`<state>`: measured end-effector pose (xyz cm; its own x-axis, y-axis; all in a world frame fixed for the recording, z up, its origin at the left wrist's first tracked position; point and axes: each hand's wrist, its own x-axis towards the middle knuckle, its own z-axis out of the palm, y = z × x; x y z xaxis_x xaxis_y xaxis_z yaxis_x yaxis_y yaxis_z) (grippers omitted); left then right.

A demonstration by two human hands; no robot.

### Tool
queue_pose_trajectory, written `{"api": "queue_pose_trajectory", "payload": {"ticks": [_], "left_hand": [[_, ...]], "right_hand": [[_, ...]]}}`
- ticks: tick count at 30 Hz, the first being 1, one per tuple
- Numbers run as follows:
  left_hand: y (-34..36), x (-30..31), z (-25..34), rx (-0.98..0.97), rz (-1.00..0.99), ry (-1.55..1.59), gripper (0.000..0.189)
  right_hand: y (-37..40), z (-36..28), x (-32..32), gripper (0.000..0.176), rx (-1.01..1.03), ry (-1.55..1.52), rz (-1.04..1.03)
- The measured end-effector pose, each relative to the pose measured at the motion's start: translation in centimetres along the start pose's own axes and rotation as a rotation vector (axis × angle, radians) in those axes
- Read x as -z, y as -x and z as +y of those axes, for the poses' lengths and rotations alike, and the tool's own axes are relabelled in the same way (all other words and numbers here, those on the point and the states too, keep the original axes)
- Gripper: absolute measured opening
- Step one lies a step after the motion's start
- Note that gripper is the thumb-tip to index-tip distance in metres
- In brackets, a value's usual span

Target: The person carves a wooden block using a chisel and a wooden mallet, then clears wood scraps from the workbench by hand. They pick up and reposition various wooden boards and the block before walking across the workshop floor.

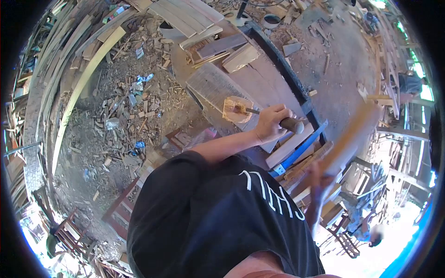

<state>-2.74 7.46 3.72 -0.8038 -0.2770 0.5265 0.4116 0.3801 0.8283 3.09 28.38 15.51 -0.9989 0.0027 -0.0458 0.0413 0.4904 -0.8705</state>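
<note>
My left hand (273, 123) is wrapped round the wooden handle of a chisel (294, 125). The chisel's metal blade points left into the dark hollow of a small pale wood block (229, 110). That block rests on the end of a thick grey board (214, 84) on the workbench. To the right, my right hand (318, 177) is closed on a wooden mallet (353, 134), raised off to the side of the chisel. Both the mallet and my right hand are smeared by motion.
A blue tool (299, 152) and wood pieces lie near my body on the bench. Planks (187, 16) are stacked at its far end. Wood scraps cover the floor; long boards (85, 88) line the left. A person (410, 83) is far right, another (374, 235) lower right.
</note>
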Motion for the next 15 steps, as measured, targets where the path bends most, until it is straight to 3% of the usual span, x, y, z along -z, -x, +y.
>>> {"api": "queue_pose_trajectory", "payload": {"ticks": [1, 2, 4, 5, 7, 8, 9, 11, 12, 15], "left_hand": [[-0.3, -0.2, 0.0, -0.014, 0.011, 0.008, 0.025], [-0.3, -0.4, -0.1, -0.021, 0.007, 0.01, 0.025], [0.0, -0.6, -0.2, -0.046, 0.03, 0.016, 0.026], [0.1, -0.5, -0.1, -0.053, 0.028, 0.018, 0.026], [0.0, -0.1, 0.1, -0.021, -0.015, -0.007, 0.026], [-0.7, -0.2, -0.3, -0.032, 0.005, -0.014, 0.026], [-0.5, -0.5, -0.6, -0.031, 0.029, -0.017, 0.026], [0.4, -0.8, -0.3, -0.015, 0.034, -0.014, 0.025], [0.2, -0.9, -0.3, -0.019, 0.039, -0.021, 0.025], [-0.1, -1.4, -0.3, -0.019, 0.043, -0.046, 0.025]], "right_hand": [[-0.1, -0.8, 0.2, 0.017, 0.047, -0.143, 0.193], [-0.4, -0.2, 0.1, 0.017, 0.048, -0.147, 0.2], [-0.7, 1.7, -0.4, 0.025, 0.463, -0.206, 0.117], [-0.8, 2.0, -0.7, 0.025, 0.467, -0.207, 0.122], [-0.8, 2.1, -1.6, 0.023, -0.166, 0.394, -0.316], [-1.0, 5.2, -0.6, 0.019, 0.108, 0.385, -0.208], [-1.5, 4.6, 0.0, 0.019, 0.116, 0.389, -0.224], [-0.8, 2.3, 1.6, 0.023, 0.005, 0.029, 0.035], [-0.8, 1.1, 1.5, 0.023, 0.005, 0.028, 0.039], [-0.8, -0.2, -0.1, 0.026, 0.336, -0.186, 0.225]]}}
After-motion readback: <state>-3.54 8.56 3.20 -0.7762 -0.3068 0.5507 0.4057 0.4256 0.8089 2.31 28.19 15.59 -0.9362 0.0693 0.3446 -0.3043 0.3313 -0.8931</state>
